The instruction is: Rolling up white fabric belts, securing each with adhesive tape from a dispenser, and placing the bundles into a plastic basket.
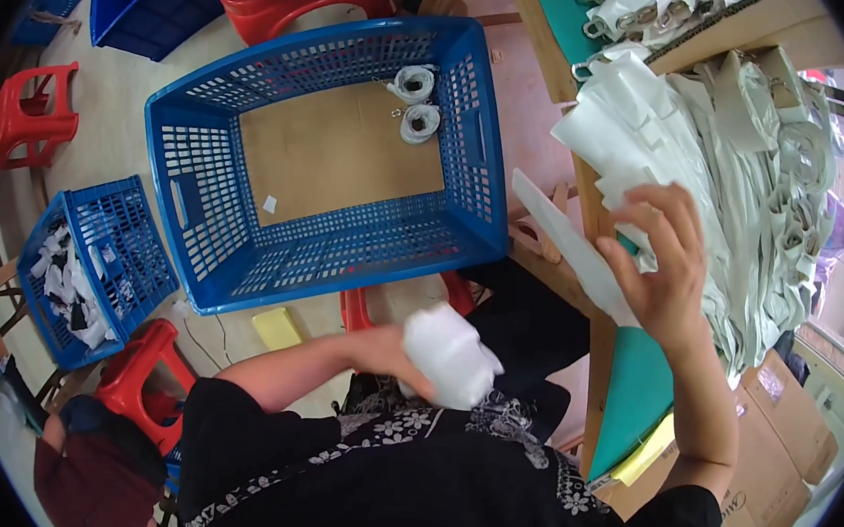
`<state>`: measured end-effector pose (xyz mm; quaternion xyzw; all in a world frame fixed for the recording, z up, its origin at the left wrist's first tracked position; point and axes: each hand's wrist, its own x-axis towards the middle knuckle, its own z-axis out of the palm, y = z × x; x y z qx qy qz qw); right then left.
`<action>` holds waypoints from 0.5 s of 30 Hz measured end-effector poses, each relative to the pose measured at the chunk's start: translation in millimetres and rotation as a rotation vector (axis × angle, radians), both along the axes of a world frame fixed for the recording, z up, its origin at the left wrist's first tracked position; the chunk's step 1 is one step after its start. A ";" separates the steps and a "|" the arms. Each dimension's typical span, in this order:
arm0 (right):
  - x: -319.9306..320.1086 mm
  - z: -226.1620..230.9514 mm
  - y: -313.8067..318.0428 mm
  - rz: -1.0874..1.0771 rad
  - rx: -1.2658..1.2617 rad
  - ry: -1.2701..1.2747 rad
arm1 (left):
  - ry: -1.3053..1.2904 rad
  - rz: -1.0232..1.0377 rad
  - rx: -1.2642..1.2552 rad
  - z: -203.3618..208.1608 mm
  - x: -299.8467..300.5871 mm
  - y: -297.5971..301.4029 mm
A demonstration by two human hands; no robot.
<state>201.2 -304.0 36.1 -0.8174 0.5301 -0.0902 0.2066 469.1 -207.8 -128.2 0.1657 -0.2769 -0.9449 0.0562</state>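
Observation:
Close to my body, my left hand (386, 353) is wrapped around a bulky white bundle (449, 356); how it is folded is blurred. My right hand (665, 268) is raised over the edge of the green tabletop (639, 393), its fingers curved and apart, with nothing visible in its grasp. Beside its thumb, a flat white strip (572, 249) slants out past the table edge. Just beyond that hand, a thick pile of long white straps (697, 157) lies across the table. Two coiled white straps (419, 123) with metal clips sit inside the large blue basket (319, 290).
More straps with metal rings (630, 11) lie at the far right. A smaller blue crate (131, 258) of white and dark scraps stands left, near red stools (35, 114). Cardboard boxes (778, 435) stand at right. Another person in a dark red top (97, 481) is at lower left.

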 end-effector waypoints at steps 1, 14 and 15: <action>-1.3 0.2 -9.5 0.000 -0.104 0.213 | -0.035 0.136 -0.034 -18.9 6.8 -8.9; -22.5 -65.3 -49.0 -0.073 -0.090 0.635 | -1.757 -0.348 -1.118 -397.1 -27.9 -213.4; -26.6 -61.4 -43.9 -0.079 -0.033 0.675 | -1.821 -0.321 -1.099 -411.2 -37.2 -221.7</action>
